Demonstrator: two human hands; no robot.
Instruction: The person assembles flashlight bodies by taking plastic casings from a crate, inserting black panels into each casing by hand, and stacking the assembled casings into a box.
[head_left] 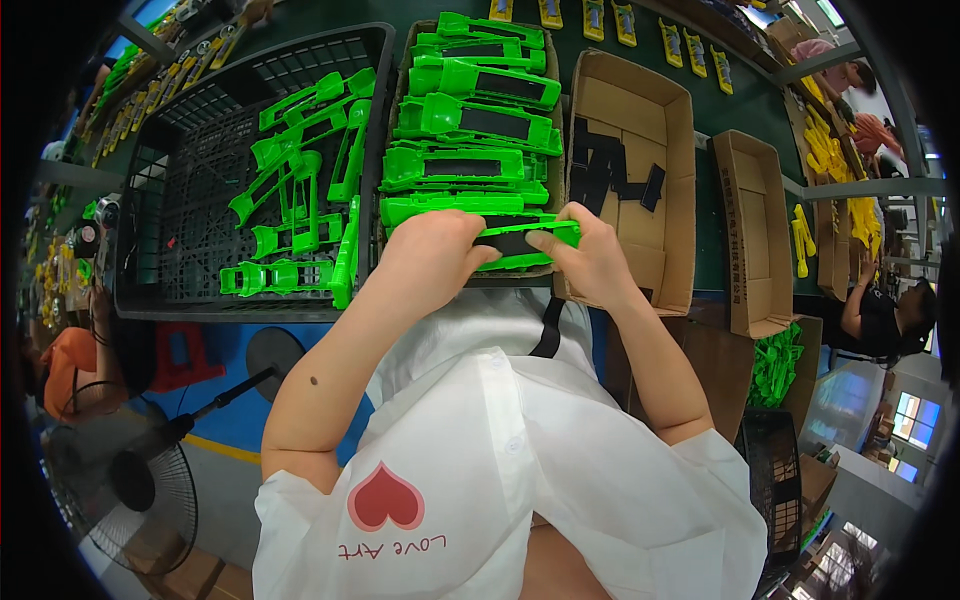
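Observation:
Between my two hands is a bright green plastic housing (515, 264) with a dark rectangular panel (508, 242) along its middle. My left hand (435, 250) grips its left end, thumb toward the panel. At the right end, my right hand (592, 255) is closed on the same housing, its thumb pressing on the dark panel. Just beyond my fingers, several similar green housings (470, 165) with dark panels are stacked in rows in a cardboard box (553, 60). My fingers hide parts of both ends of the held piece.
To the left, a black plastic crate (180, 305) holds loose green housings (300, 190). An open cardboard box (650, 90) with black flat pieces (600, 165) stands to the right, beside a narrower box (755, 200). Yellow parts (670, 45) line the far side. A fan (140, 480) stands lower left; people work nearby.

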